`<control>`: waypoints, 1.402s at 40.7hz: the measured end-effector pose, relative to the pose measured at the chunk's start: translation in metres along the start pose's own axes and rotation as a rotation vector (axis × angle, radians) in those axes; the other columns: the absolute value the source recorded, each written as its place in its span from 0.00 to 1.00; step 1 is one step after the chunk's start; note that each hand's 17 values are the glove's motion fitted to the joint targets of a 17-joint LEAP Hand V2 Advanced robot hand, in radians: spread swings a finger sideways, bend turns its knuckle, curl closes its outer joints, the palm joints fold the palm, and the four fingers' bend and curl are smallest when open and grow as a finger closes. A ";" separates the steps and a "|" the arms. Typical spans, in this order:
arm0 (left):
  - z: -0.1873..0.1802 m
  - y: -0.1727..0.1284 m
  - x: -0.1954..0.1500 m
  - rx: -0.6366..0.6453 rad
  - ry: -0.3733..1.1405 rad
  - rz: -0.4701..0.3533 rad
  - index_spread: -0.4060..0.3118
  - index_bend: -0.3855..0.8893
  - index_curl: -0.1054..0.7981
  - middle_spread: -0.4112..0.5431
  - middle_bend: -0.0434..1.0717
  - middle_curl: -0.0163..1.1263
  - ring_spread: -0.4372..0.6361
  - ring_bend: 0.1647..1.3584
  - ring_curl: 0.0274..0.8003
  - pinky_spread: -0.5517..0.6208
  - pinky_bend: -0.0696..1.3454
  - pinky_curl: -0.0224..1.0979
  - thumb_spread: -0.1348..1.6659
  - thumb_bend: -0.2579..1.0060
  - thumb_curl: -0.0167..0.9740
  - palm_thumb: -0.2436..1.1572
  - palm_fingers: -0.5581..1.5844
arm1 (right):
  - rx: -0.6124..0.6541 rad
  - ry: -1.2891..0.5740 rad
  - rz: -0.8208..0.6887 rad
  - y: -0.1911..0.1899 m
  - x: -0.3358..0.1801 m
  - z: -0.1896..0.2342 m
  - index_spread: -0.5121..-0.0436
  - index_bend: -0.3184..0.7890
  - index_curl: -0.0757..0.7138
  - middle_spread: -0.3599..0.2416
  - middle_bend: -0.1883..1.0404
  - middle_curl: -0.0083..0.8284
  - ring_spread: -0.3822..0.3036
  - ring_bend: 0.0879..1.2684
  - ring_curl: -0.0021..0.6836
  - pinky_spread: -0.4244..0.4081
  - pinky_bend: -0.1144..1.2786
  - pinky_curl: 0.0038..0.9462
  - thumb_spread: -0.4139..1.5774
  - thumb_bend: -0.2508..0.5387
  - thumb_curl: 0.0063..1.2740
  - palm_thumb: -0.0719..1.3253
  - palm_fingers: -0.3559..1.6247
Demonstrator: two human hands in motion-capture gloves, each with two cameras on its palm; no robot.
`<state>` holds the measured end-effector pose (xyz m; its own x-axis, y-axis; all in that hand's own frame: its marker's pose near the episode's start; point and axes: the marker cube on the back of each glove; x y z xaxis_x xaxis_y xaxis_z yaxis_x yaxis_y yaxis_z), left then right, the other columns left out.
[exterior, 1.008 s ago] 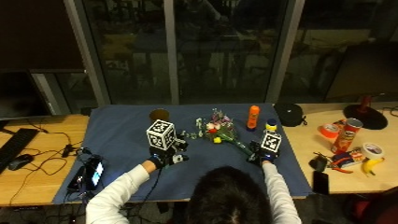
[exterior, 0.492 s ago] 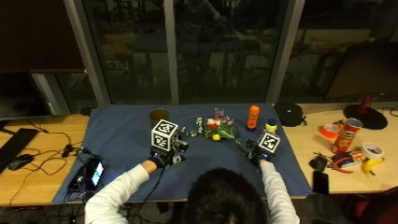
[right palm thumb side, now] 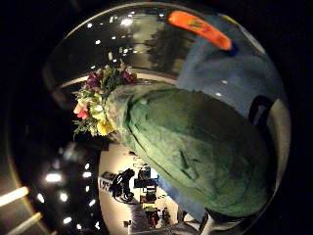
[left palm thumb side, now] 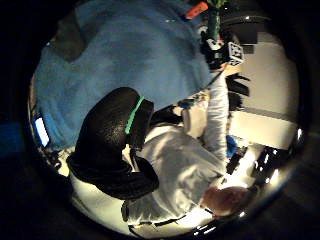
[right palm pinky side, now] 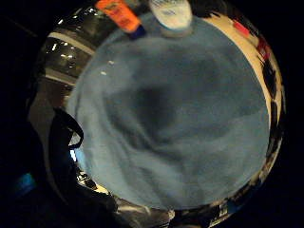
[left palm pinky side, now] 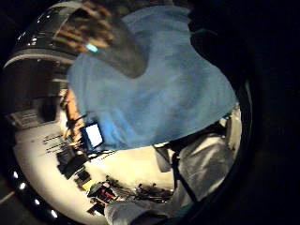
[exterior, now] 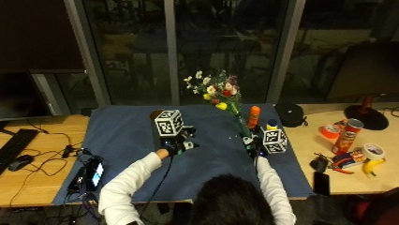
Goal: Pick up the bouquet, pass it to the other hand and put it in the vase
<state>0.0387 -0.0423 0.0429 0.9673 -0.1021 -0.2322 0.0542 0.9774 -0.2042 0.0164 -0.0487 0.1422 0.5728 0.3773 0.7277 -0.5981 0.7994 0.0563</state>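
Dark windows stand behind a table (exterior: 43,140) with a blue cloth (exterior: 124,136). In the outside view, the bouquet (exterior: 219,93) has risen to the upper middle, so pickup is done. The right thumb side view shows its green wrap (right palm thumb side: 195,152) against the right hand (exterior: 252,143), fingers curled round it. I cannot tell the left hand's (exterior: 178,143) fingers.

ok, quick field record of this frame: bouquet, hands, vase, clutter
bouquet: held upright above the blue cloth, flowers up, green wrap filling the right thumb side palm view
right hand: grip on the lower wrap
left hand: over the cloth, apart from the bouquet; fingers not visible
vase: dark cylinder behind the left hand, largely hidden
orange bottle: standing beside the bouquet
table right: Pringles can, tape rolls, banana
table left: keyboard, mouse, phone
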 end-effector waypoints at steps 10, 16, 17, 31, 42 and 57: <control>-0.053 -0.041 0.063 0.092 0.658 0.189 0.83 0.36 0.27 0.71 0.21 0.33 0.59 0.48 0.37 0.62 0.47 0.35 0.69 0.18 0.32 0.37 0.33 | 0.102 -0.390 -0.251 0.008 -0.082 -0.009 0.66 0.81 0.74 0.35 0.83 0.76 0.29 0.74 0.78 0.23 0.57 0.49 0.66 0.31 0.34 0.73 0.91; -0.080 -0.063 0.106 0.197 0.923 0.327 0.83 0.39 0.28 0.76 0.24 0.34 0.67 0.47 0.36 0.72 0.43 0.34 0.64 0.17 0.32 0.33 0.29 | 0.027 -0.666 -0.399 0.022 -0.120 0.006 0.66 0.74 0.74 0.35 0.82 0.75 0.30 0.77 0.79 0.23 0.59 0.50 0.57 0.29 0.40 0.75 0.88; -0.083 -0.067 0.112 0.204 0.955 0.342 0.82 0.39 0.28 0.76 0.24 0.33 0.68 0.47 0.36 0.73 0.43 0.33 0.63 0.17 0.32 0.34 0.28 | 0.018 -0.691 -0.417 0.025 -0.126 0.009 0.66 0.74 0.74 0.36 0.83 0.75 0.30 0.76 0.79 0.23 0.60 0.51 0.56 0.29 0.40 0.75 0.88; -0.093 -0.103 0.178 0.107 1.050 0.526 0.73 0.42 0.33 0.66 0.33 0.36 0.61 0.45 0.34 0.69 0.37 0.31 0.60 0.24 0.38 0.49 0.40 | -0.042 -0.802 -0.457 0.063 -0.176 0.041 0.64 0.73 0.78 0.37 0.83 0.75 0.31 0.76 0.78 0.25 0.59 0.51 0.45 0.29 0.49 0.77 0.88; -0.079 -0.111 0.160 0.737 1.110 0.195 0.36 0.51 0.44 0.25 0.54 0.42 0.19 0.45 0.40 0.25 0.46 0.35 0.43 0.26 0.52 0.69 0.91 | 0.068 -0.716 -0.643 0.063 -0.173 0.071 0.64 0.72 0.81 0.38 0.82 0.74 0.31 0.76 0.78 0.24 0.59 0.52 0.42 0.27 0.52 0.75 0.88; -0.151 -0.101 0.126 0.857 1.064 0.176 0.17 0.63 0.60 0.11 0.62 0.49 0.07 0.50 0.52 0.15 0.48 0.40 0.29 0.21 0.66 0.78 0.91 | -0.105 -0.671 -0.691 0.071 -0.141 0.077 0.62 0.46 0.74 0.32 0.59 0.61 0.32 0.56 0.67 0.21 0.59 0.48 0.43 0.25 0.54 0.69 0.69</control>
<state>0.1179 -0.1813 -0.1090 0.3442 0.3220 -0.8819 0.4618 0.7598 0.4577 -0.1496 -0.0813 0.0961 0.3204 -0.5108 0.7978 -0.1780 0.7947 0.5803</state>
